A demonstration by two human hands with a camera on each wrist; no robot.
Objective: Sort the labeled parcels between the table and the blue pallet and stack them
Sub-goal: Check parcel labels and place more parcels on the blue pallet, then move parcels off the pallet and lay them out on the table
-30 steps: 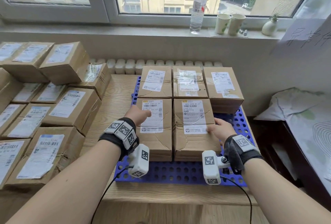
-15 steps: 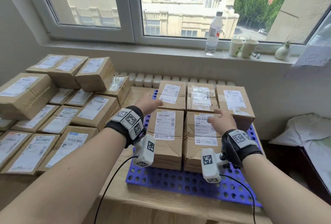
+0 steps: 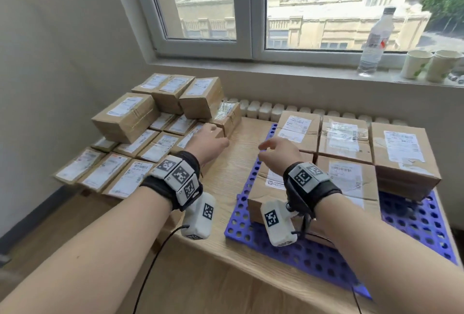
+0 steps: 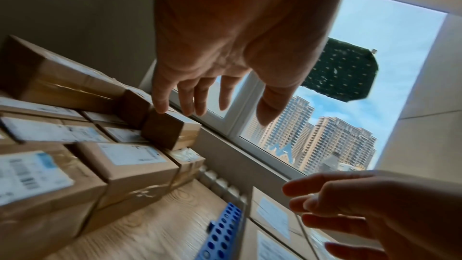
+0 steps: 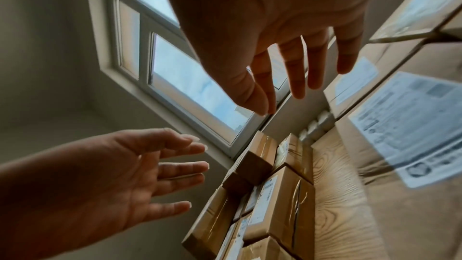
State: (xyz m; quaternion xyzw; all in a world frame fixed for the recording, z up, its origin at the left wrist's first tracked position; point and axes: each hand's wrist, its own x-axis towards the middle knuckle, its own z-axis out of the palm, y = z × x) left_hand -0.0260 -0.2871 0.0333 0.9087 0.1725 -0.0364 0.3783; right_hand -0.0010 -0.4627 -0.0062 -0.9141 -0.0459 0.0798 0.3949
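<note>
Several labelled brown parcels (image 3: 347,138) lie side by side on the blue pallet (image 3: 414,223) at the right of the wooden table (image 3: 233,178). A bigger pile of parcels (image 3: 125,118) is stacked at the table's left. My left hand (image 3: 209,141) hovers open at the pile's right edge, its fingers (image 4: 185,98) spread above the parcels (image 4: 135,163) and holding nothing. My right hand (image 3: 276,153) hangs open over the pallet's left edge, its fingers (image 5: 297,74) loose in the air, with the labelled parcels (image 5: 410,124) beside it.
A windowsill behind holds a water bottle (image 3: 375,40) and two paper cups (image 3: 426,64). A white radiator (image 3: 261,109) runs along the wall behind the table. The wall (image 3: 62,50) closes off the left side. Bare wood lies between pile and pallet.
Both hands have lifted off the two front pallet parcels and swung left, the left one reaching the table pile. My view has turned left.
</note>
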